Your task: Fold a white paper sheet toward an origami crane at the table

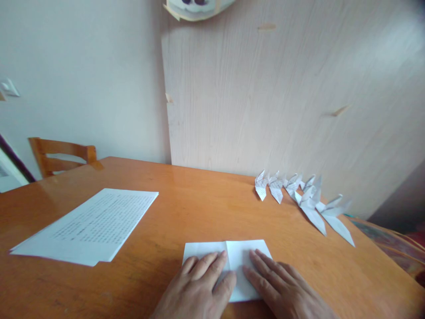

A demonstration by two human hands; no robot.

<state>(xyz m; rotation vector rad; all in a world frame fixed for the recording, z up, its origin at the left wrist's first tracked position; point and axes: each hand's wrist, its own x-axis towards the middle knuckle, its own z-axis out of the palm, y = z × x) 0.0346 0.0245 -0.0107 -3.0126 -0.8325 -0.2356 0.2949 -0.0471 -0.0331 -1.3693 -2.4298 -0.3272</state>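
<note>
A white sheet of paper [244,254] lies flat near the front edge of the table, with a crease or seam running down its middle. My left hand [199,285] rests on the left half, fingers stretched out and thumb near the middle line. On the right half, my right hand [282,283] lies with its fingers extended and pointing in toward the seam. Both palms cover parts of the paper's lower edge and sides. Neither hand grips anything; they touch the paper from above.
A stack of printed sheets [89,226] lies on the wooden table [186,199] at left. Several folded paper cranes [308,199] stand at the back right, near a wood-grain panel [239,102]. A wooden chair [66,148] is beyond the far left edge.
</note>
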